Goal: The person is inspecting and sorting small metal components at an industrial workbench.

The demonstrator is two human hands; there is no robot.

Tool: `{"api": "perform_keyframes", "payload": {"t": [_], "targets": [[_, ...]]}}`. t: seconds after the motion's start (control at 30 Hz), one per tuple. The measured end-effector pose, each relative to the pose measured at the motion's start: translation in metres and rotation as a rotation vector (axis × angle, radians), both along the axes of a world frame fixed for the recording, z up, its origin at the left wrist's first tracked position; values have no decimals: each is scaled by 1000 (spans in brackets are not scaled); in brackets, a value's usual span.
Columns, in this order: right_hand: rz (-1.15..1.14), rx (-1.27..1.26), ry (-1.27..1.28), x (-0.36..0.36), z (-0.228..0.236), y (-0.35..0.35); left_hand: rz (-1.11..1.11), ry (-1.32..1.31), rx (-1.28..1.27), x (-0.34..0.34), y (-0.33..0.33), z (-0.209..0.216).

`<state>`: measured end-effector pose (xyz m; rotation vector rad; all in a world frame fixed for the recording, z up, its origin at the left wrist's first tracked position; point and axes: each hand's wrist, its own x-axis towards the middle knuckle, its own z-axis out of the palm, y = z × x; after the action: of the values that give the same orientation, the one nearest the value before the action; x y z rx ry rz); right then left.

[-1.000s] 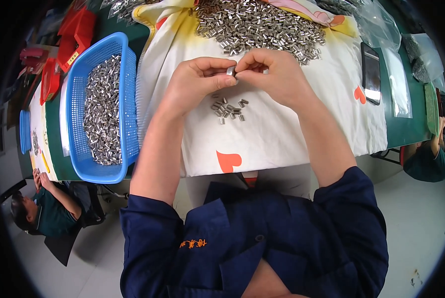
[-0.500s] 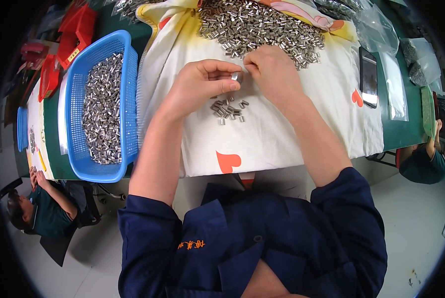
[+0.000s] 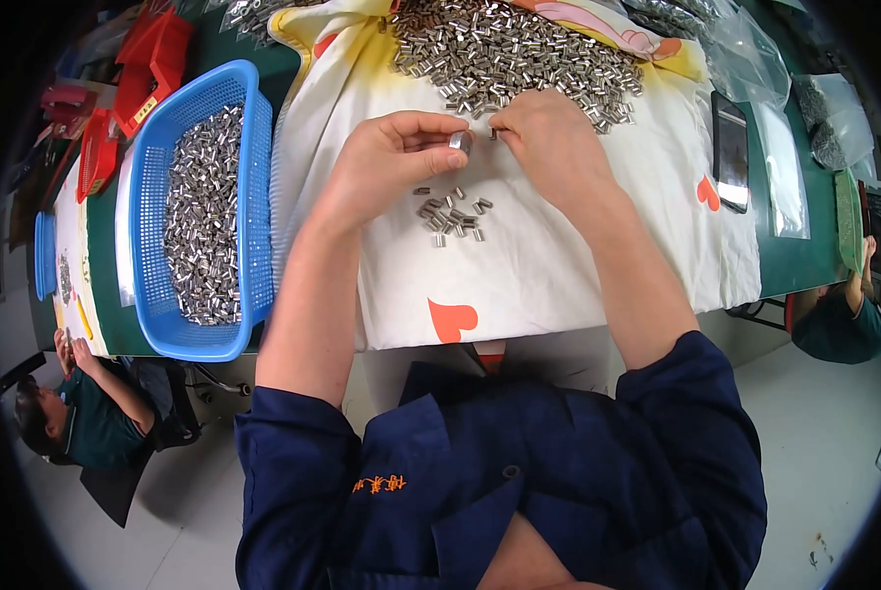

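Observation:
Between thumb and fingertips, my left hand point(image 3: 386, 162) grips a shiny round metal piece point(image 3: 460, 143), wider than the small sleeves around it. My right hand point(image 3: 550, 143) is closed in a pinch just to its right, with a small metal sleeve point(image 3: 493, 134) at the fingertips. The two held pieces are slightly apart. Nearer me on the white cloth point(image 3: 548, 285) lies a loose group of small metal sleeves point(image 3: 450, 218). Beyond my hands spreads a large heap of similar sleeves point(image 3: 519, 54).
A blue plastic basket point(image 3: 253, 216) of small metal parts stands to the left. Red bins point(image 3: 150, 64) sit behind it. On the right lie a dark phone-like device point(image 3: 729, 152) and clear bags point(image 3: 834, 123). Other people sit far left and far right.
My hands have moved slightly apart, the left one shifting left with the round piece. The small sleeve at my right fingertips now shows.

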<state>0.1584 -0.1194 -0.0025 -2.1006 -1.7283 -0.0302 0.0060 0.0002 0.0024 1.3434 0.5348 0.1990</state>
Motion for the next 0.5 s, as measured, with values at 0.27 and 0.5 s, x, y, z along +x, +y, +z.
{"api": "perform_keyframes", "payload": {"t": [0.27, 0.5], "targets": [[27, 46, 34, -4, 2, -2, 14, -34, -23, 0, 0, -2], [-83, 88, 745, -18, 22, -1, 71, -109, -96, -1, 3, -3]]}}
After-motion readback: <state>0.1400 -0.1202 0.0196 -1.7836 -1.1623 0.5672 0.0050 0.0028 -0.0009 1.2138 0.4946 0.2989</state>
